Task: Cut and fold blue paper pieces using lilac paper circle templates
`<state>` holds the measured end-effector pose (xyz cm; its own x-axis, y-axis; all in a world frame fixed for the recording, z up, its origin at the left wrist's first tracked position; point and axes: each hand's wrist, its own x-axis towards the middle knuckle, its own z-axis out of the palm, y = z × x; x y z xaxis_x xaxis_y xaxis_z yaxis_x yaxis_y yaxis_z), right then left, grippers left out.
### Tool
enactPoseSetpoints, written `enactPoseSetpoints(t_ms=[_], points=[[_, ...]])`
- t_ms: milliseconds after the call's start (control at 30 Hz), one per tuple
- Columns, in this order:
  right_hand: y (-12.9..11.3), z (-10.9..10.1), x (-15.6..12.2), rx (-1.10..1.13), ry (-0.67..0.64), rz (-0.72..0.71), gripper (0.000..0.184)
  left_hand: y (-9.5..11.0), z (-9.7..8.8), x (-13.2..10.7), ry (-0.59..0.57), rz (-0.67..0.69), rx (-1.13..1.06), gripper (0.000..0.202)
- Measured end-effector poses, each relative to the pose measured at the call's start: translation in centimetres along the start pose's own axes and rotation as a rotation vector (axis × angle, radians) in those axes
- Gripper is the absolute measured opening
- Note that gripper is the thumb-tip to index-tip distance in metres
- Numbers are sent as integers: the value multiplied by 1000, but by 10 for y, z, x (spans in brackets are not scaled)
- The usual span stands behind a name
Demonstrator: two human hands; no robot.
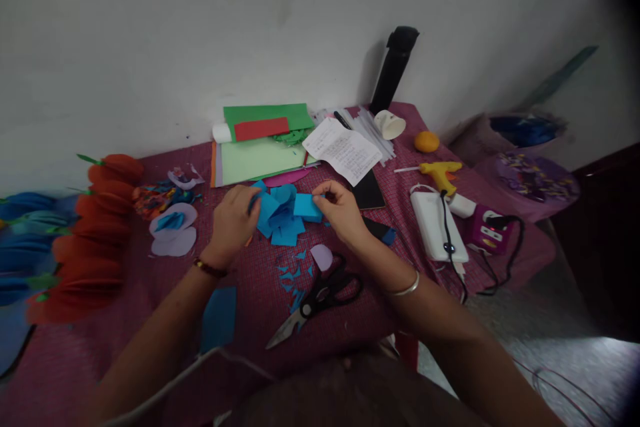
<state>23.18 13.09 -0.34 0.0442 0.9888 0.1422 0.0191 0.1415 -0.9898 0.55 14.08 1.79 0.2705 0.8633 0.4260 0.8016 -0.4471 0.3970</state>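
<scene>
In the head view, my left hand [234, 219] has its fingers curled at the left edge of a loose heap of cut blue paper pieces [285, 217], pressed on a piece there. My right hand [340, 210] pinches the right end of a small stack of blue paper [307, 207] between thumb and fingertips. Just below lie small blue paper scraps [295, 273] and a pale lilac paper piece [321, 257]. Black-handled scissors [315, 303] rest nearest my body, blades slightly apart. A flat blue sheet [219, 317] lies below my left wrist, partly behind my forearm.
Orange paper pumpkins [97, 240] and blue ones [25, 240] stand at left. Behind are coloured sheets [265, 160], a written note [345, 150], a black bottle [395, 70] and a cup [390, 125]. At right lie a yellow glue gun [440, 175], a white power bank [437, 227] and a purple socket box [490, 230].
</scene>
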Motion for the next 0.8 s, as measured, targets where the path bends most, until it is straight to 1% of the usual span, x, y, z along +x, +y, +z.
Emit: enactPoseSetpoints(t_ms=[67, 133, 200, 233, 267, 333, 367, 400, 467, 500, 533, 567, 633, 700, 733, 800], points=[[1, -1, 3, -86, -64, -61, 17, -1, 5, 3, -139, 44, -16, 19], [1, -2, 2, -258, -193, -183, 23, 2, 6, 2, -295, 89, -57, 19], [0, -2, -1, -471, -278, -317, 28, 4, -3, -5, -409, 110, -100, 24], [-1, -2, -4, -556, -279, -369, 30, 4, -11, -12, -437, 103, -115, 28], [-3, -2, -7, -606, -268, -404, 30, 3, -22, -21, -442, 82, -120, 33], [-6, -1, -13, -610, -252, -448, 27, -2, -45, -46, -423, 7, -109, 38], [-8, 1, -17, -585, -258, -464, 25, -5, -57, -61, -397, -36, -85, 40], [-10, 2, -21, -553, -271, -479, 23, -8, -67, -78, -402, -73, -52, 42], [-13, 7, -29, -485, -317, -506, 21, -13, -81, -111, -552, -122, 13, 46], [-14, 10, -34, -454, -343, -516, 20, -15, -84, -125, -608, -136, 40, 51], [-15, 13, -38, -430, -369, -522, 20, -17, -85, -137, -655, -159, 59, 59], [-16, 16, -42, -413, -393, -525, 20, -18, -85, -145, -674, -176, 73, 65], [-15, 22, -49, -396, -444, -523, 20, -19, -81, -151, -685, -225, 65, 71], [-14, 26, -54, -396, -487, -518, 20, -20, -78, -148, -681, -305, -1, 65], [-13, 28, -56, -395, -506, -519, 20, -21, -77, -146, -689, -355, -50, 57], [-11, 31, -59, -393, -538, -519, 20, -19, -77, -140, -719, -440, -146, 32]])
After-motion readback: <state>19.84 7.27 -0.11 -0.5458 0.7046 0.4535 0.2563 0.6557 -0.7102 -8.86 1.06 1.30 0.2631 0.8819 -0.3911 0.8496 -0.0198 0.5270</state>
